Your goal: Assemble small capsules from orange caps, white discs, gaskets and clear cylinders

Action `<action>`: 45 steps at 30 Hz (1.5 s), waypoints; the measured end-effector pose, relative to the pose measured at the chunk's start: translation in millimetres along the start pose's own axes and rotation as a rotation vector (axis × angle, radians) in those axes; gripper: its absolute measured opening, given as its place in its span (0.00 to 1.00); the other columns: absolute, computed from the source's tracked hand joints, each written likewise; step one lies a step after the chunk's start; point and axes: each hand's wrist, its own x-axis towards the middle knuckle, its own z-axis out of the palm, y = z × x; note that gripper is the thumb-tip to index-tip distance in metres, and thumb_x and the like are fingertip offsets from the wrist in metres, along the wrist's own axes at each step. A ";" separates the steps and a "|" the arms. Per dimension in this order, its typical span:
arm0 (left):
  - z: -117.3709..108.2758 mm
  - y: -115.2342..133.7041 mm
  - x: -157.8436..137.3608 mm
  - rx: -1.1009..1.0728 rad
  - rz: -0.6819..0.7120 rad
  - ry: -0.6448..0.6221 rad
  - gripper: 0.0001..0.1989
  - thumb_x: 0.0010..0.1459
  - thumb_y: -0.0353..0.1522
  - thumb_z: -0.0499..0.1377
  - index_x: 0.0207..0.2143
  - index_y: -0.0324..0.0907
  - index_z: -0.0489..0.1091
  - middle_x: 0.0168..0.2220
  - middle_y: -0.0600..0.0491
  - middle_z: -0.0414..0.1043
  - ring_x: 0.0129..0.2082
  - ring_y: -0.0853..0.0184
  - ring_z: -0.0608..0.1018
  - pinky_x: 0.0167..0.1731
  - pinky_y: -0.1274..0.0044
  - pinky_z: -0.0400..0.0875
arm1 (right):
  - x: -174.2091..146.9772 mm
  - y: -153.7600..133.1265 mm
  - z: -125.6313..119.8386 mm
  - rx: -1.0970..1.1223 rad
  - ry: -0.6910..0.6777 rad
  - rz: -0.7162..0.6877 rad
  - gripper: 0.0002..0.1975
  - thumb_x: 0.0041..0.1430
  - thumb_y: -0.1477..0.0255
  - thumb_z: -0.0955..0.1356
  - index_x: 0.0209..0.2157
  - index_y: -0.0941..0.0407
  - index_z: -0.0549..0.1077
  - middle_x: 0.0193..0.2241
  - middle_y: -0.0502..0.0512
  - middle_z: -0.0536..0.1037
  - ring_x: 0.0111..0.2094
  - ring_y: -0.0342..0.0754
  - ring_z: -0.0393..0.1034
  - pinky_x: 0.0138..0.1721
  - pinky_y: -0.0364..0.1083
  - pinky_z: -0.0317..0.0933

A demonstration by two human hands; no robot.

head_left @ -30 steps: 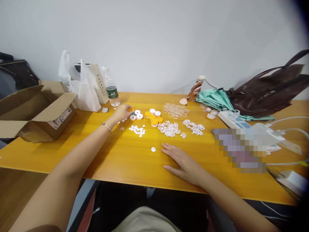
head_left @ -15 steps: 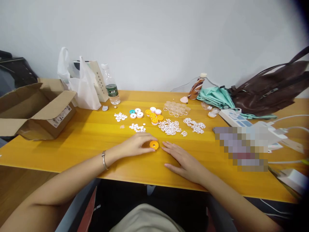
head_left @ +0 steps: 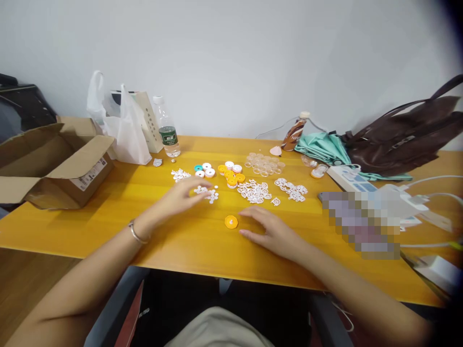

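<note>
My left hand (head_left: 183,193) hovers over a scatter of small white discs (head_left: 211,196), its thumb and fingers apart with nothing visible between them. Near the table's middle lies an orange round plastic piece (head_left: 231,222) with a toothed rim and a pale spot at its centre. Just right of that piece is my right hand (head_left: 273,229), fingers curved and parted, holding nothing. Behind my left hand sits a pile of small white parts (head_left: 180,174), partly covered by it. White openwork plastic pieces (head_left: 254,192) lie heaped beyond the orange piece.
Orange and white round cases (head_left: 231,179), white and teal ones (head_left: 199,173), and clear rings (head_left: 264,165) stand farther back. A cardboard box (head_left: 83,168) and a water bottle (head_left: 169,135) are left. A power strip (head_left: 350,179), a brown bag (head_left: 401,137) and a blurred-out flat object are right.
My left hand has left the orange piece and moved left and away from me, over the white discs. A pale spot now shows at the orange piece's centre. My right hand's fingers are more curved.
</note>
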 end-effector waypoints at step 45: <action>-25.5 -77.3 -2.2 0.510 0.005 -0.343 0.13 0.60 0.35 0.49 0.35 0.43 0.72 0.36 0.51 0.73 0.35 0.66 0.73 0.37 0.76 0.61 | 16.6 16.7 7.4 0.062 0.175 -0.075 0.07 0.59 0.68 0.63 0.36 0.54 0.71 0.34 0.55 0.76 0.38 0.48 0.71 0.42 0.49 0.64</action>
